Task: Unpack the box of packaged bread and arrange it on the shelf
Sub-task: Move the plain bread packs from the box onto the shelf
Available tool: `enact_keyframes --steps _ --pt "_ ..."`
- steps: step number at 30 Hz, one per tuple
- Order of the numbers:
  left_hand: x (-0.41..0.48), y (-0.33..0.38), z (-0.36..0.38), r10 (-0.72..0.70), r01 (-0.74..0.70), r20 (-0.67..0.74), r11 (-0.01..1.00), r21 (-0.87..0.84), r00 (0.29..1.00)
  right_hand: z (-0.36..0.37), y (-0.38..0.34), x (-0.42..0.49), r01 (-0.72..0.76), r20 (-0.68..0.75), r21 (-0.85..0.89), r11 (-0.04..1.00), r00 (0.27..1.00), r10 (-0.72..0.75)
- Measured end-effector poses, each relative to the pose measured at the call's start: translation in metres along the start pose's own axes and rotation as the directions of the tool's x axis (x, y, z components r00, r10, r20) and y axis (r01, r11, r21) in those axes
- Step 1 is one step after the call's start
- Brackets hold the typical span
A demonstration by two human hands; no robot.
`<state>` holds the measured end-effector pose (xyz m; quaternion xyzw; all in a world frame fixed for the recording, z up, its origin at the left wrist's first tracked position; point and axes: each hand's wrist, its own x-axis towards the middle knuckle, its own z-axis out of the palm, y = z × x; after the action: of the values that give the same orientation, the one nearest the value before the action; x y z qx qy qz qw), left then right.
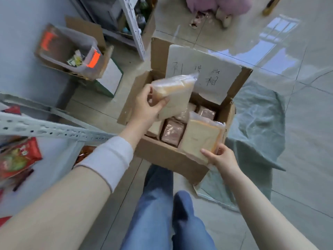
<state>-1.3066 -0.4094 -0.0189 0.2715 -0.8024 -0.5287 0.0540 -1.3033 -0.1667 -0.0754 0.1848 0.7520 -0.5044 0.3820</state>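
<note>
An open cardboard box [167, 156] stands on the floor in front of me, with a handwritten white sheet on its far flap. Inside lie several wrapped bread packs [173, 132], some pale, some brown. My left hand [147, 107] grips a clear bag of sliced white bread [173, 96], lifted above the box's left side. My right hand [219, 157] pinches the lower edge of a second bag of sliced bread [200, 139], which stands upright at the box's near right corner. The white metal shelf [45, 129] is at my left, its perforated rail just below my left forearm.
Red snack bags [19, 157] lie on the shelf at left. A clear plastic bin [72, 51] inside a carton sits on the floor far left. A second shelf post [135, 27] rises behind the box. A grey-green cloth [257, 132] lies right of the box. My legs [162, 213] are below.
</note>
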Motion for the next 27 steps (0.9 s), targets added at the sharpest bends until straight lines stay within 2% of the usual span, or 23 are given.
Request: enact_keyframes --steps 3,6,11,14,19,21,27 --pt "-0.071 0.036 -0.081 -0.033 0.008 -0.219 0.993 -0.117 0.975 0.001 -0.030 -0.067 0.125 0.115 -0.037 0.992 0.986 -0.120" --pt "-0.143 0.071 -0.170 -0.029 -0.032 -0.371 0.987 -0.156 0.928 0.025 -0.066 -0.136 0.263 0.229 -0.095 0.960 0.944 -0.236" --pt "-0.258 0.112 -0.320 0.031 -0.114 -0.606 0.989 -0.098 0.795 0.100 -0.131 -0.257 0.484 0.433 -0.099 0.870 0.808 -0.400" --pt "-0.329 0.115 -0.405 0.044 -0.101 -0.718 0.994 -0.036 0.694 0.162 -0.159 -0.330 0.602 0.544 -0.064 0.796 0.690 -0.477" --pt "-0.438 0.083 -0.534 0.006 -0.050 -0.844 0.998 -0.025 0.537 0.287 -0.177 -0.438 0.712 0.720 0.006 0.702 0.484 -0.498" --pt "-0.474 0.059 -0.577 -0.030 -0.028 -0.875 0.998 -0.050 0.484 0.341 -0.173 -0.472 0.737 0.763 0.007 0.676 0.433 -0.480" --pt "-0.526 -0.017 -0.671 -0.120 0.020 -0.924 0.992 -0.121 0.363 0.484 -0.165 -0.524 0.763 0.810 -0.003 0.646 0.381 -0.445"
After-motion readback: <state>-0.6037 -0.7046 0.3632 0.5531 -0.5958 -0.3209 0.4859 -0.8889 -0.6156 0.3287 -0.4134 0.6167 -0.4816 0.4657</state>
